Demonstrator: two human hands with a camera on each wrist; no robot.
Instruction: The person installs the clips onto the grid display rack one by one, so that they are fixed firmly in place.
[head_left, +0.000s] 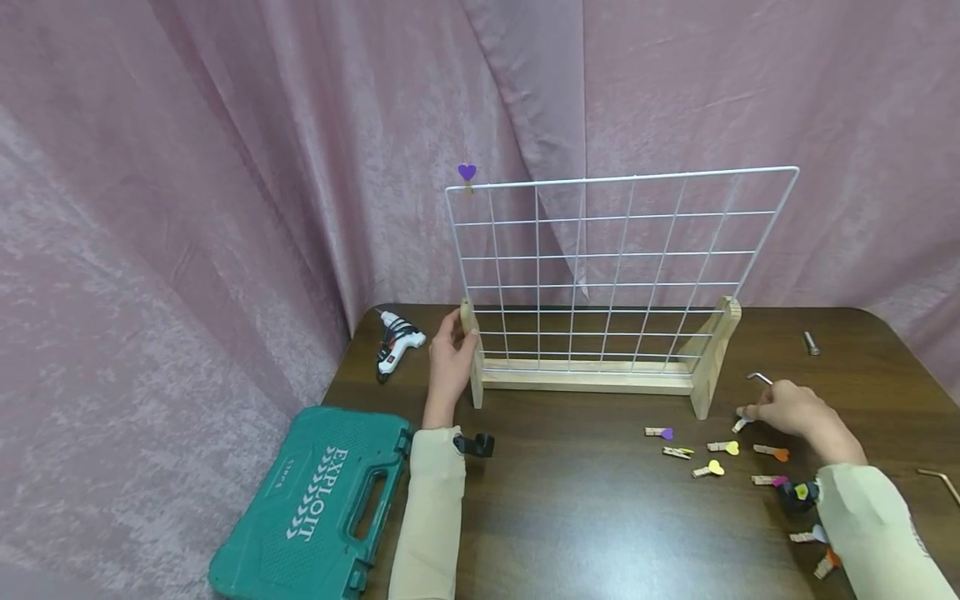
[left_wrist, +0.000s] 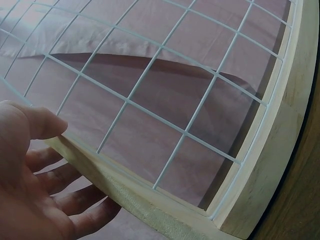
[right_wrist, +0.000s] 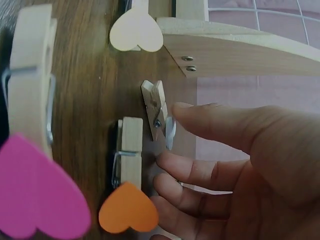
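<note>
Brown tabletop point(head_left: 570, 508) stretches wide between the green tool case point(head_left: 337, 433) and the right hand point(head_left: 795, 410), whose thumb and fingers bracket a pale-heart clothespin point(right_wrist: 155, 107); I can't tell whether they pinch it. It lies aslant near the right upright point(head_left: 712, 362) of the wire-grid stand point(head_left: 585, 381), wooden, metal-sprung. The left hand point(head_left: 452, 354) grips the left upright point(head_left: 477, 379).

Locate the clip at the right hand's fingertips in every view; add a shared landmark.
Head: the clip is right of centre, below mid-height, at the right hand.
Left wrist: not in it.
Right wrist: near centre, left of the hand.
Shared landmark: the white grid, in all three.
</note>
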